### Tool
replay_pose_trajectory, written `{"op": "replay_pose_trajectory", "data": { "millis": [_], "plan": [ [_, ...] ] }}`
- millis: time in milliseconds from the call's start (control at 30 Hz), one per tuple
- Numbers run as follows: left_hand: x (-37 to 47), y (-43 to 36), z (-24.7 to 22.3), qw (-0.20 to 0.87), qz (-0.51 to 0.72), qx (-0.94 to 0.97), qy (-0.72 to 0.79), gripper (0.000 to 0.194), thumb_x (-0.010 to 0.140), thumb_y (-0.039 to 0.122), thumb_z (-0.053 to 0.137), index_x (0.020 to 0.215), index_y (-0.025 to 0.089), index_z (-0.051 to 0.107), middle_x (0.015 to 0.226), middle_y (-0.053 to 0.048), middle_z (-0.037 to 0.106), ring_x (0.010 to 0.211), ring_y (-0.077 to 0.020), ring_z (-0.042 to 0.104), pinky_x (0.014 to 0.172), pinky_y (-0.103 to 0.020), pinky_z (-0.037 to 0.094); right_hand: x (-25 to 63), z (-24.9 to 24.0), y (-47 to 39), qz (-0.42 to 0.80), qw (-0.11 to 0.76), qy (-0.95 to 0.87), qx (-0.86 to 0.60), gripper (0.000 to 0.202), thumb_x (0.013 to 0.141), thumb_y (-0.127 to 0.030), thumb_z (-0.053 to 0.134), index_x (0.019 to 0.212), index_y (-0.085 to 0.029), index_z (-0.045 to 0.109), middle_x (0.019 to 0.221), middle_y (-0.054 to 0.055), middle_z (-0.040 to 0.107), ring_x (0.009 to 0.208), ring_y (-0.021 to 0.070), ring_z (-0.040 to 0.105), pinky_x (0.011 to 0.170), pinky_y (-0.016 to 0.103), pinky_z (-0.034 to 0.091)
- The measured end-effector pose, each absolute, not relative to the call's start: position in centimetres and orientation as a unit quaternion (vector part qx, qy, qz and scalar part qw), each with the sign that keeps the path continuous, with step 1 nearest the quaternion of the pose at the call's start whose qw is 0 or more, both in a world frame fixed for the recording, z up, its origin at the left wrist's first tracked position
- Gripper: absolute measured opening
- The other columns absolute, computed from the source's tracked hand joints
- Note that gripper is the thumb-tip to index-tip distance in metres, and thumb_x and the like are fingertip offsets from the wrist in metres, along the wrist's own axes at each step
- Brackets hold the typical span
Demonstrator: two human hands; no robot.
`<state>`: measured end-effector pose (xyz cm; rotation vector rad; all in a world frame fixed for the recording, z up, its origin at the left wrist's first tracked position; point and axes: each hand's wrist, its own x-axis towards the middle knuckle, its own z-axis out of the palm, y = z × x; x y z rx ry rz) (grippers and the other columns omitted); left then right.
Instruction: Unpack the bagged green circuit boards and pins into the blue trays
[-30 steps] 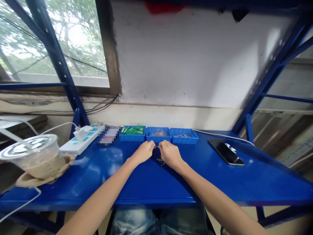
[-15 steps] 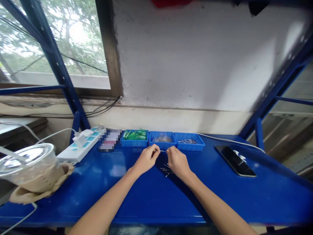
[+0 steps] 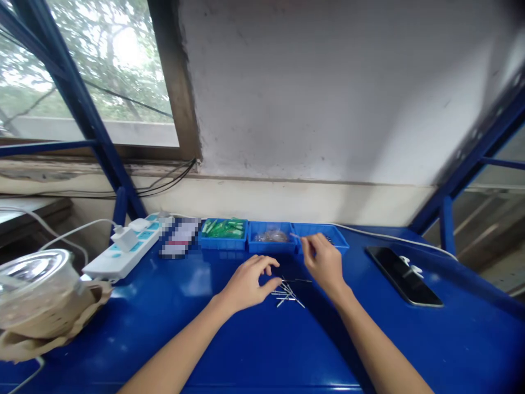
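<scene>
My left hand [image 3: 248,280] hovers over the blue table with thumb and fingers apart and nothing visible between them. Just beside its thumb lies a loose pile of thin metal rods [image 3: 289,296], pointing in several directions. My right hand [image 3: 325,261] is closed in a pinch in front of the right blue bin [image 3: 341,244]. A thin, pale stick-like piece [image 3: 295,236] pokes out leftward from its fingertips; its exact kind is too small to tell. That hand partly hides the right bin, where a few dark-and-silver pieces show.
Small clear items fill the middle blue bin [image 3: 273,247]; green packets lie in the left bin [image 3: 223,244]. Leftward are a phone [image 3: 180,238], a power strip [image 3: 123,253] and a lidded plastic cup [image 3: 39,301]. A black phone [image 3: 404,276] and white earbuds [image 3: 411,266] lie right.
My hands, close together before with a thin piece between them, have moved apart. My left hand has opened and come nearer; my right has shifted right. More of the rod pile shows.
</scene>
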<state>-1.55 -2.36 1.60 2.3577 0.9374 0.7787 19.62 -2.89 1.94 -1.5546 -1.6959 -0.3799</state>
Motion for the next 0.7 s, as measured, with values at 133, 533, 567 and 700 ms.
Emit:
{"op": "replay_pose_trajectory", "data": {
  "millis": [133, 533, 567, 700],
  "plan": [
    [-1.1, -3.0, 1.2, 0.202, 0.169, 0.914, 0.308, 0.019, 0.078, 0.039, 0.061, 0.094, 0.028, 0.060, 0.097, 0.000, 0.058, 0.095, -0.0197, 0.049, 0.086, -0.036, 0.034, 22.9, 1.2, -1.3, -0.147, 0.346, -0.580, -0.723, 0.035, 0.088, -0.044, 0.046, 0.105, -0.016, 0.057, 0.087, 0.007, 0.062, 0.074, 0.0180, 0.057, 0.057, 0.025, 0.034],
    [-0.9, -1.5, 0.7, 0.176, 0.290, 0.869, 0.360, 0.020, 0.088, 0.027, 0.046, 0.077, 0.019, 0.061, 0.080, -0.001, 0.065, 0.079, -0.0161, 0.054, 0.073, -0.028, 0.038, 17.5, 1.0, -4.2, 0.042, 0.350, -0.788, -0.504, 0.022, 0.088, -0.036, 0.047, 0.096, -0.020, 0.059, 0.072, 0.001, 0.056, 0.066, 0.0131, 0.053, 0.064, 0.024, 0.039],
    [-1.1, -1.3, 0.9, 0.187, 0.313, 0.853, 0.373, 0.021, 0.088, 0.027, 0.045, 0.077, 0.018, 0.061, 0.079, -0.001, 0.065, 0.077, -0.0155, 0.055, 0.072, -0.027, 0.039, 17.4, 0.9, -4.3, 0.048, 0.346, -0.800, -0.488, 0.020, 0.087, -0.036, 0.049, 0.096, -0.020, 0.058, 0.074, 0.001, 0.056, 0.067, 0.0129, 0.053, 0.064, 0.023, 0.038],
    [-1.5, -1.0, 1.0, 0.240, 0.357, 0.811, 0.396, 0.027, 0.089, 0.032, 0.042, 0.074, 0.017, 0.058, 0.070, 0.001, 0.061, 0.068, -0.0134, 0.056, 0.067, -0.024, 0.040, 17.1, 0.7, -4.4, 0.026, 0.343, -0.806, -0.482, 0.012, 0.087, -0.029, 0.048, 0.089, -0.021, 0.057, 0.077, 0.001, 0.056, 0.066, 0.0118, 0.051, 0.061, 0.022, 0.036]
  ]
}}
